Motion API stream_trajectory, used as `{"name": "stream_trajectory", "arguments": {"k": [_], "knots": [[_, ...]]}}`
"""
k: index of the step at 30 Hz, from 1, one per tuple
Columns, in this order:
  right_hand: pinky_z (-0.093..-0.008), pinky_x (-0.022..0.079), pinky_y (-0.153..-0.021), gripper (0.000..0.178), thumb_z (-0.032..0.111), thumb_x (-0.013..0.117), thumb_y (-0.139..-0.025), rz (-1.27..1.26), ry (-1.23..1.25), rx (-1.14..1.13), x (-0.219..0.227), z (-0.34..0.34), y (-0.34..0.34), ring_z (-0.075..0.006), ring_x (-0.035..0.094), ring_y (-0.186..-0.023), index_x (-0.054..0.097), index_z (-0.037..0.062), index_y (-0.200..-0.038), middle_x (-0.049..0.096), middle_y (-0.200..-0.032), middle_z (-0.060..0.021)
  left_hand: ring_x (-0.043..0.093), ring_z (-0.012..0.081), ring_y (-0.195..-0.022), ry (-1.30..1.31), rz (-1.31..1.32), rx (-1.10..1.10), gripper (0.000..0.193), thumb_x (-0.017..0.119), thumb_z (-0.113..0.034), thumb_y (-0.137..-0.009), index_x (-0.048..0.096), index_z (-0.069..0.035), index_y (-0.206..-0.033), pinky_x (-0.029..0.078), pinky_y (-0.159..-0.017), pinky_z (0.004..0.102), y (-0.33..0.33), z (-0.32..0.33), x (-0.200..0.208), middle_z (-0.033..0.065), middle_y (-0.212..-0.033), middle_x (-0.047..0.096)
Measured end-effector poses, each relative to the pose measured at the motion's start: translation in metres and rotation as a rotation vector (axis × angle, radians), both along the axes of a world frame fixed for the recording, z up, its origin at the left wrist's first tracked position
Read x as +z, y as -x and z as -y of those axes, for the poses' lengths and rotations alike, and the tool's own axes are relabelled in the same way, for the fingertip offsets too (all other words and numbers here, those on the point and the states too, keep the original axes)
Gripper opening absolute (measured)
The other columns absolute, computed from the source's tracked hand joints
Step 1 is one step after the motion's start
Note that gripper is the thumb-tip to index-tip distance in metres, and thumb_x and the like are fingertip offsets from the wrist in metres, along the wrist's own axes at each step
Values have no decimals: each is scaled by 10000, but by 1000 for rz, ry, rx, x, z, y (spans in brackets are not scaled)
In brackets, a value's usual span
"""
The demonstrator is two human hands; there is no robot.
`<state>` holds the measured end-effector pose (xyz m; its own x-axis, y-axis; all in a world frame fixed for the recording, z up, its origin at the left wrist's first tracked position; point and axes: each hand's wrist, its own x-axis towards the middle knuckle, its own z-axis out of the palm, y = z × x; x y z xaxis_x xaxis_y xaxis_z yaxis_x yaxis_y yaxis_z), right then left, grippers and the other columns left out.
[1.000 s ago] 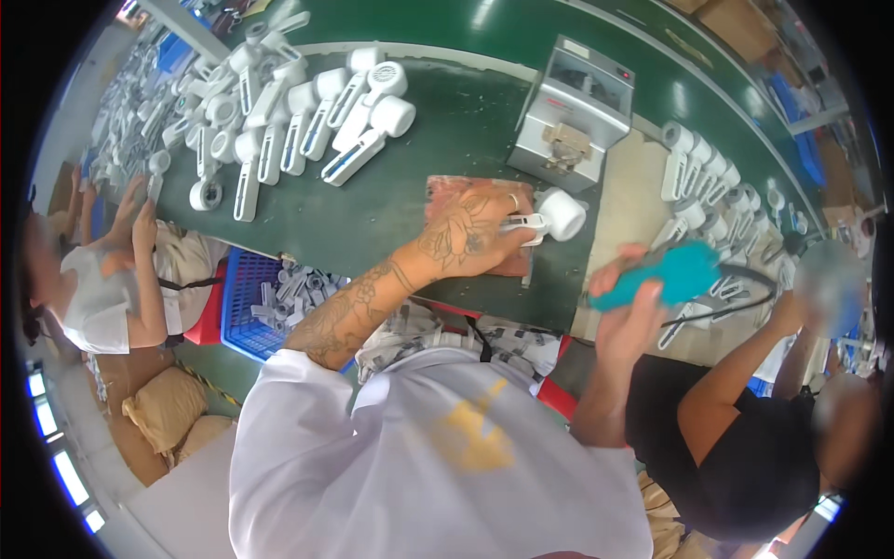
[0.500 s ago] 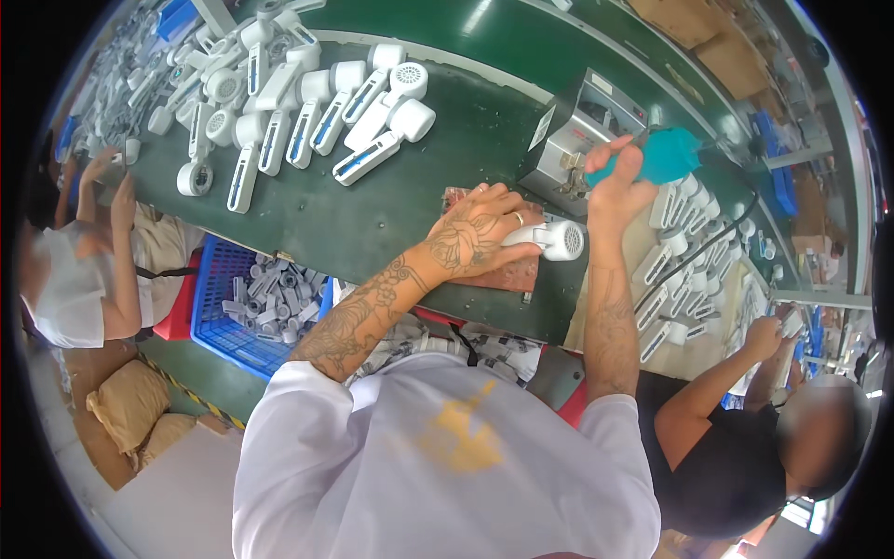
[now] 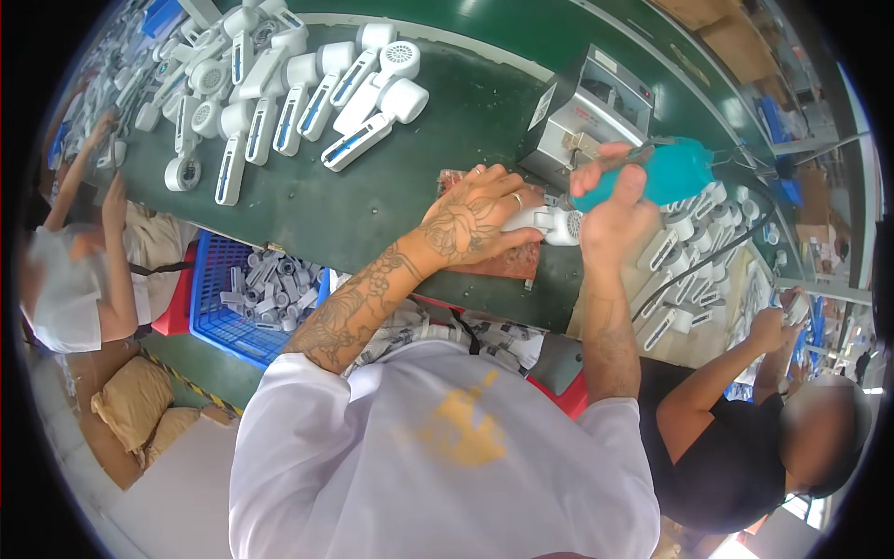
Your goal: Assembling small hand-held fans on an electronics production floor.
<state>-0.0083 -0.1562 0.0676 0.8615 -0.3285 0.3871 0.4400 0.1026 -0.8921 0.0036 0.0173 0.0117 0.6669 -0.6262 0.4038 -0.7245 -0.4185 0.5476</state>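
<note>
A white handheld appliance (image 3: 562,227) with a round grilled head lies on a reddish block (image 3: 503,265). Bent over its handle, my left hand (image 3: 473,216) pins it there with fingers and thumb. My right hand (image 3: 618,210) is wrapped round a teal electric screwdriver (image 3: 669,171), held sideways with its front end pointing left. That front end is close above the appliance near my left fingertips; whether it touches is unclear. My right hand partly hides the grilled head.
A metal box-shaped machine (image 3: 589,112) stands just beyond my hands. Many similar white appliances (image 3: 358,142) lie on the green table at far left, more (image 3: 684,233) at right. A blue basket (image 3: 223,331) of grey parts stands below the left edge. Co-workers sit both sides.
My right hand has brought the electric screwdriver down and left, close to the appliance. My left hand keeps its hold. The view has shifted slightly.
</note>
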Motion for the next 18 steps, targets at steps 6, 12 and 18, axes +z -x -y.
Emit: {"name": "stream_trajectory", "arguments": {"k": [6,12,18], "knots": [[-311,473,-551,489,437,644,-974,19,13,15,-13,3,1,-172,559,-586,558,-44,-1006,571,-687,-79,568,285,-1035,5,29,-4,491,735,-399,-849,656,-127,-1250,453,-950,442,1,2,-3,81,-1099,623],[-308,471,-550,535,476,636,-968,54,-57,10,-7,2,2,-174,556,-581,547,-50,-1007,568,-687,-77,564,287,-1030,-40,-27,-21,477,726,-390,-854,661,-119,-1241,455,-944,438,-2,-3,-2,78,-1100,620],[-307,475,-566,560,499,634,-963,53,-16,38,-4,1,3,-174,555,-586,550,-53,-1016,575,-689,-74,563,288,-1031,-21,-29,-9,482,722,-409,-856,662,-110,-1229,458,-937,435,-1,2,0,78,-1069,608]]}}
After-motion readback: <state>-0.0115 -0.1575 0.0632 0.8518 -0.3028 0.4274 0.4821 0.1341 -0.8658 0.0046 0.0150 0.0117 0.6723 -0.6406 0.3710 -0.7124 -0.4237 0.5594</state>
